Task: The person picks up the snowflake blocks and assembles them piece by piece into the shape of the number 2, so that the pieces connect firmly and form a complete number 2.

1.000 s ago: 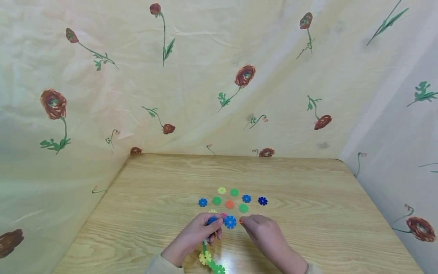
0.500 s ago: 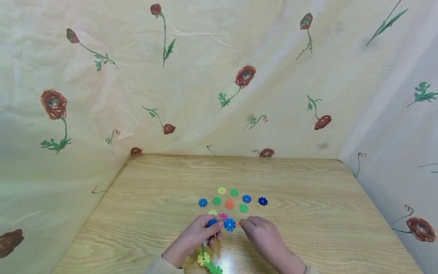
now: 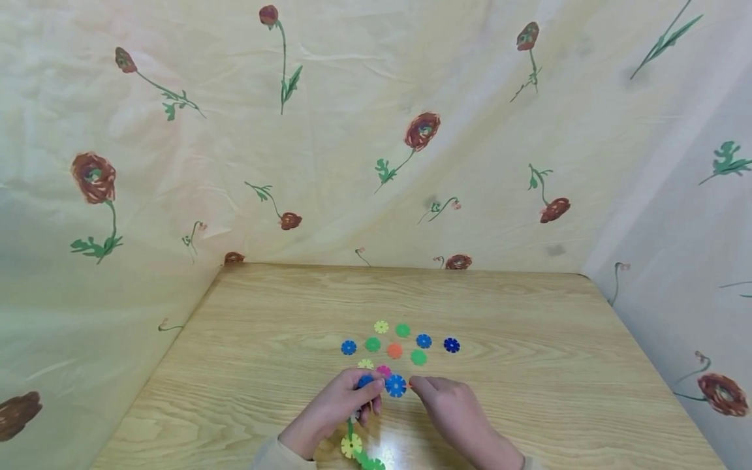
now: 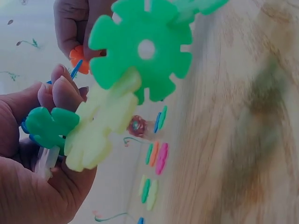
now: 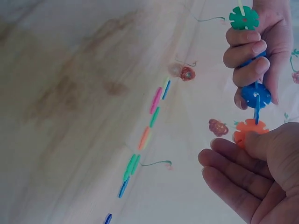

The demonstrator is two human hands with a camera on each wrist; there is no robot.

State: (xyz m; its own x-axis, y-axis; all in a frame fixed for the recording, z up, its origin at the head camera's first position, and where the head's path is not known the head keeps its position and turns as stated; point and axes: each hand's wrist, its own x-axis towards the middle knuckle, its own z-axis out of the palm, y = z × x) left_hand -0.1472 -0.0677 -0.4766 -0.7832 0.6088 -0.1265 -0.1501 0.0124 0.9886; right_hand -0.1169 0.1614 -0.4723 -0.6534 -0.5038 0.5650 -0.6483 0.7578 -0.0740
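My left hand grips a chain of slotted plastic discs by its blue part. A blue disc sticks out past the left fingertips toward the right hand. Below the left hand hang a yellow disc and a green disc; a smaller-looking green disc and a whitish disc sit by the palm. With thumb and fingers, my right hand pinches an orange disc, its edge right at the end blue disc, which stands edge-on in the right wrist view. The fingers hide part of the chain.
Several loose discs lie flat on the wooden table beyond the hands, among them a pink disc, an orange one and a dark blue one. A flowered cloth stands round the table's back and sides.
My right hand has shifted slightly left and down, bringing the orange disc up to the blue disc's edge. The blue disc has dipped a little; the left hand keeps its grip.
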